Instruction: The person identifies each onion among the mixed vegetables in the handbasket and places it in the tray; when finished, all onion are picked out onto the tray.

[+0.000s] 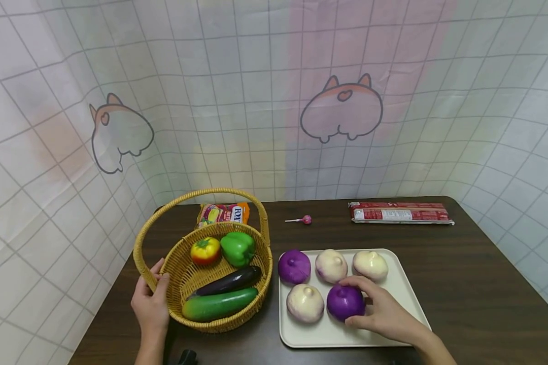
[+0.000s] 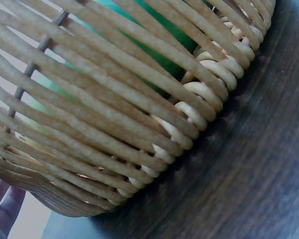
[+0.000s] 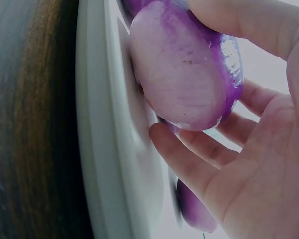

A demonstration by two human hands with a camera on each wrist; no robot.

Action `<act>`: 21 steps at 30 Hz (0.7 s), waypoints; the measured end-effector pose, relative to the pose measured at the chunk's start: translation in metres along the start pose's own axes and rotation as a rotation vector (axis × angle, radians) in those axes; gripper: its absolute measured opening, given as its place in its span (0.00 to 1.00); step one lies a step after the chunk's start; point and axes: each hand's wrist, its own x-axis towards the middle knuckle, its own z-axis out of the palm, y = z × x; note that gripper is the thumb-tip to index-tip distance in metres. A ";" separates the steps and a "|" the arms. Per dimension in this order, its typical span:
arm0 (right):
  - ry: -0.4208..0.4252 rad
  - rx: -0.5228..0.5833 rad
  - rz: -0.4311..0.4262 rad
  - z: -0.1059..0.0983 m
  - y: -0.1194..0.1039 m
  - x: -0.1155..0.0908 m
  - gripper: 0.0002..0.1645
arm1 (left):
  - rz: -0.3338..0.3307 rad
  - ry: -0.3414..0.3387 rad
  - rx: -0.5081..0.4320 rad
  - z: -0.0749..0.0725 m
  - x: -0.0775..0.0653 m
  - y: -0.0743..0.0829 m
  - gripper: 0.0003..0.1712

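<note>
My left hand (image 1: 151, 301) grips the wicker basket (image 1: 230, 323) at its left rim, by the foot of its arched handle (image 1: 196, 193). In the basket lie a red-yellow tomato-like fruit (image 1: 205, 251), a green bell pepper (image 1: 238, 248), an eggplant (image 1: 230, 282) and a green cucumber-like vegetable (image 1: 221, 305). On the white tray (image 1: 411, 294), my right hand (image 1: 385, 314) holds a purple-topped turnip (image 1: 345, 302) between thumb and fingers; its underside shows pale pink in the right wrist view. Around it sit another purple turnip (image 1: 294, 267) and several pale ones (image 1: 305, 303).
Behind the basket lies a colourful snack bag (image 1: 221, 214). A lollipop (image 1: 306, 219) and a long red packet (image 1: 399, 213) are at the back of the dark table (image 1: 475, 284). A small black object (image 1: 188, 357) shows at the front edge. Patterned cloth hangs behind.
</note>
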 end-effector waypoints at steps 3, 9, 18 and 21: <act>-0.016 0.004 -0.003 -0.001 0.001 0.000 0.40 | -0.002 0.001 0.012 0.000 0.000 0.001 0.08; -0.058 0.054 -0.031 -0.001 0.002 -0.001 0.43 | 0.005 -0.003 0.025 -0.001 -0.001 0.001 0.12; -0.055 0.034 -0.045 -0.001 0.001 -0.001 0.44 | 0.002 -0.006 0.034 -0.002 -0.001 0.002 0.14; -0.060 0.022 -0.057 -0.002 0.001 -0.001 0.46 | -0.003 -0.010 0.035 -0.002 0.000 0.001 0.14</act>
